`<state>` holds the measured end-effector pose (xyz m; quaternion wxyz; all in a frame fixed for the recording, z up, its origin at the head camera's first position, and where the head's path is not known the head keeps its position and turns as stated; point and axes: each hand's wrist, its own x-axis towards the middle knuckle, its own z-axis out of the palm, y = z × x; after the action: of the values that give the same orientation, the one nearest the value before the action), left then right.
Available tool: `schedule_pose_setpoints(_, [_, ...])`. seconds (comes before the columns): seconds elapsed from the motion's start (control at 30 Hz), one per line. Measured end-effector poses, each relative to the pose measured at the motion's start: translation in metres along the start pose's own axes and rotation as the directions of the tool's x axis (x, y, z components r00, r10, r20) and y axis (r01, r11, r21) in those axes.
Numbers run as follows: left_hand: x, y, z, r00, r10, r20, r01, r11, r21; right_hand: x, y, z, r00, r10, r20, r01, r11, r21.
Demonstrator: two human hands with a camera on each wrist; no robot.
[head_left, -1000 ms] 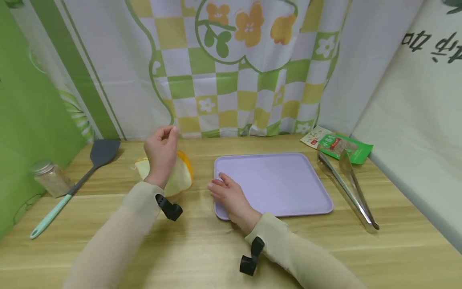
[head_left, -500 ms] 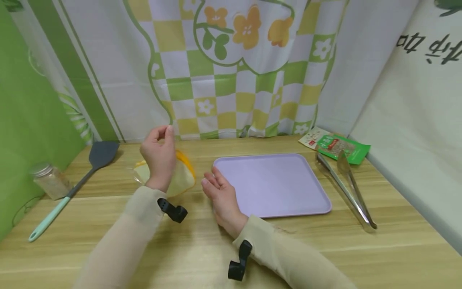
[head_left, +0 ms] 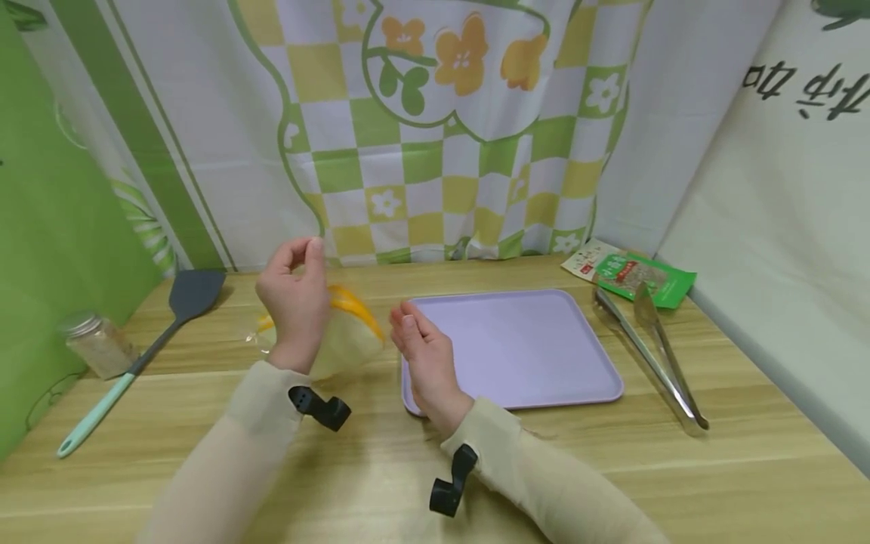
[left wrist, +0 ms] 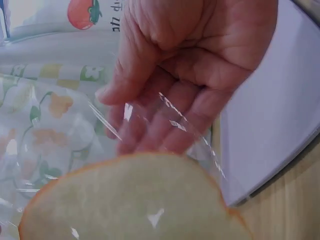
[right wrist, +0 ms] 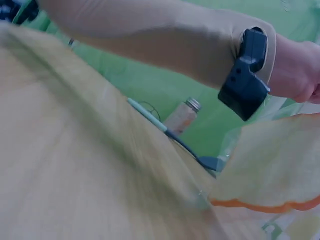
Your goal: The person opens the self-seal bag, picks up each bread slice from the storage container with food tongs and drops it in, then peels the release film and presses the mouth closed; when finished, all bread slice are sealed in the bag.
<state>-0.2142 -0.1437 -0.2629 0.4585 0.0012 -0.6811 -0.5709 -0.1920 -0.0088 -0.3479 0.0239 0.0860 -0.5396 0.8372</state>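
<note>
My left hand (head_left: pixel 294 306) pinches the top of a clear plastic bag (left wrist: pixel 65 130) between thumb and fingers. Inside the bag is a pale slice of bread (head_left: pixel 348 347) with an orange crust, hanging partly hidden behind that hand in the head view. To the right, my right hand (head_left: pixel 430 363) is held with its palm towards the bag, overlapping the left edge of the lilac tray (head_left: pixel 523 347). In the left wrist view, the clear film lies in front of the right hand's loosely bent fingers (left wrist: pixel 172 117).
At the left lie a spatula (head_left: pixel 197 295) with a mint handle and a spice jar (head_left: pixel 98 347). Metal tongs (head_left: pixel 652 363) rest right of the tray, with a green seasoning packet (head_left: pixel 639 276) behind them. A patterned curtain (head_left: pixel 448 166) closes off the back.
The bagged bread has swung rightward and tilted. My right hand has moved left off the tray, then slightly forward with fingers pointing more upward. The left hand has shifted slightly left.
</note>
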Motion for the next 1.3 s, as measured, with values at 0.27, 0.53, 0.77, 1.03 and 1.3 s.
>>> schedule_pose_setpoints(0.27, [0.008, 0.015, -0.015, 0.998, 0.043, -0.054, -0.048, 0.995, -0.092, 0.009, -0.022, 0.001, 0.988, -0.154, -0.010, 0.154, 0.988, -0.003])
schedule_pose_setpoints(0.53, [0.004, 0.027, -0.015, 0.998, -0.068, -0.016, 0.055, 0.906, -0.420, 0.022, -0.052, -0.007, 0.931, -0.365, -0.021, 0.365, 0.929, 0.060])
schedule_pose_setpoints(0.77, [-0.018, 0.040, -0.002, 0.941, -0.284, 0.183, 0.332, 0.683, -0.650, 0.022, -0.081, -0.002, 0.839, -0.544, -0.014, 0.538, 0.826, 0.168])
schedule_pose_setpoints(1.03, [-0.039, 0.047, 0.013, 0.924, -0.244, 0.295, 0.382, 0.637, -0.670, 0.022, -0.097, 0.000, 0.859, -0.511, -0.029, 0.509, 0.846, 0.157])
schedule_pose_setpoints(1.3, [-0.041, 0.040, 0.010, 0.892, -0.289, 0.347, 0.452, 0.596, -0.664, 0.025, -0.116, -0.018, 0.886, -0.460, -0.049, 0.461, 0.887, 0.010])
